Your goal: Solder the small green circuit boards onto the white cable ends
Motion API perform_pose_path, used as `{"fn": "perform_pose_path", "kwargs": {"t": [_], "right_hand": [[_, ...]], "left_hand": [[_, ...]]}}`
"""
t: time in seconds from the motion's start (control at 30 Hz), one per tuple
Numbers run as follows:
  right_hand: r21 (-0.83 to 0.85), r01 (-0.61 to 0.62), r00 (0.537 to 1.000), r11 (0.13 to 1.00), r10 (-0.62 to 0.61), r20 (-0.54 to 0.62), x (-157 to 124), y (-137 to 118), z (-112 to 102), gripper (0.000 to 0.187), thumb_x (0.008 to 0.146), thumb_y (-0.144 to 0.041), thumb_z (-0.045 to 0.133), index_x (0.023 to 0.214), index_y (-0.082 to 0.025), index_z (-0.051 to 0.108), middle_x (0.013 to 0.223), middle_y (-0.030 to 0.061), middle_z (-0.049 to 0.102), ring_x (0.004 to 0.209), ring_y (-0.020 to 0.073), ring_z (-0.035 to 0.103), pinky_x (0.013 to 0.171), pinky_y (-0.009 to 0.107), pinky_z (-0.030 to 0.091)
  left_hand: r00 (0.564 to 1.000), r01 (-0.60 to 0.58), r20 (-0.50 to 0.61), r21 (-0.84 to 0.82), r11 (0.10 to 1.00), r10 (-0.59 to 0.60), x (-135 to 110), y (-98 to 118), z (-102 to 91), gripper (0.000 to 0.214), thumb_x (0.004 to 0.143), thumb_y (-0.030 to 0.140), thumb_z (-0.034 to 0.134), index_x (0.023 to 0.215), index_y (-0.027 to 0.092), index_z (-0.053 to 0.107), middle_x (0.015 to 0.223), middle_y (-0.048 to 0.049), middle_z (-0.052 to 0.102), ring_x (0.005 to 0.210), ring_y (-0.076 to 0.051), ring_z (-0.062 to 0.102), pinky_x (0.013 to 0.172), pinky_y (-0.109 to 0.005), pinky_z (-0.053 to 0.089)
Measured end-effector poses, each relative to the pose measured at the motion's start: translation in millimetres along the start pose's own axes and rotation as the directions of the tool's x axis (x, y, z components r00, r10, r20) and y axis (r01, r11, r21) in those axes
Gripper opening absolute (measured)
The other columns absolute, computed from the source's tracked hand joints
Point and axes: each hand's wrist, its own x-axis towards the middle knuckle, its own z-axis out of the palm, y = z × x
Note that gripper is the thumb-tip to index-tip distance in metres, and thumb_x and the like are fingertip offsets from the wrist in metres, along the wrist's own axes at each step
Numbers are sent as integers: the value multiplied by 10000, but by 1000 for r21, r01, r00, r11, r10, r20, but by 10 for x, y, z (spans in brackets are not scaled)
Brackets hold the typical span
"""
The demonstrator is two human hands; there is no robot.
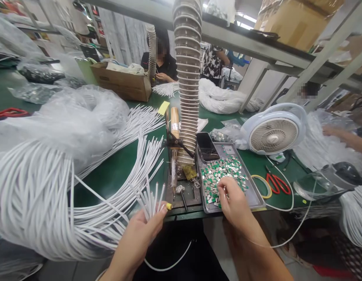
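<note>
White insulated cable ends [150, 201] fan from the gripping left hand [136, 244]; the right hand [233, 203] pinches above green-and-silver metal chips [224, 175] in a grey metal tray [255, 197].

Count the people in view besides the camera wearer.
3. A person in black sits behind the cardboard box; a person in a patterned shirt stands beyond the duct; a person at right rests a hand on a plastic bag. Others may be hidden.
</note>
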Motion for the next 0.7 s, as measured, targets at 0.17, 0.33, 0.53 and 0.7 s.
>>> {"fn": "perform_pose_path", "kwargs": {"t": [0.17, 0.33, 0.53, 0.7], "right_hand": [[217, 11, 998, 976, 2, -58, -159, -256, 50, 155, 900, -75, 395, 917, -209, 470, 814, 31, 516, 759, 156, 510, 687, 289, 451], [329, -8, 1000, 944, 14, -15, -270, -441, 155, 177, 889, -59, 406, 941, -207, 486, 813, 32, 526, 759, 151, 520, 691, 285, 469], [387, -5, 998, 922, -18, 57, -281, -538, 245, 177, 885, -56, 408, 947, -195, 499, 810, 39, 528, 755, 154, 525, 674, 282, 481], [411, -11, 999, 911, -11, 51, -239, -584, 295, 188, 883, -46, 408, 953, -184, 514, 822, 41, 527, 771, 146, 527, 687, 265, 476]], "left_hand": [[996, -46, 77, 6, 999, 45, 1, -52, -25, 407, 680, 563, 695, 709, 158, 657, 452, 64, 366, 466, -95, 305, 443, -238, 215], [988, -104, 108, -41, 994, 108, 9, -82, -28, 388, 753, 519, 652, 899, 159, 656, 457, 71, 381, 467, -107, 306, 480, -258, 256], [996, -84, 30, -53, 995, 86, -18, -70, -17, 363, 756, 448, 670, 965, 158, 600, 479, 90, 398, 471, -106, 341, 502, -250, 288], [995, -85, 56, -34, 996, 87, -22, -69, -3, 307, 743, 428, 679, 888, 183, 564, 491, 94, 403, 468, -93, 346, 481, -231, 274]]}}
